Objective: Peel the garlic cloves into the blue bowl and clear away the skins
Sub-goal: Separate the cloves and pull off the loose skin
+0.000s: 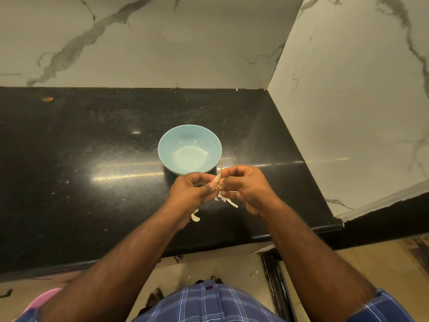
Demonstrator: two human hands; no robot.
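Garlic clove (218, 181), still partly wrapped in papery skin, sits pinched between the two hands, which meet just in front of the blue bowl (190, 149) and slightly to its right. The left hand (189, 190) curls its fingers round the clove from one side, thumb pressed toward the middle; the right hand (243, 185) grips it from the other side, fingertips bunched on the skin. Little of the clove itself shows: only a pale, tan sliver between the fingertips, with a thin dry wisp sticking up toward the bowl's rim.

Loose skins (226, 199) hang and curl below the hands, cream-white strips above the black desk (81, 159). Another curled skin piece (195, 216) lies on the desk beside the left wrist. Small white flecks dot the dark surface.

The bowl is light blue, glossy, round, and stands upright on the desk with nothing visible inside it. No writing or labels can be read anywhere.
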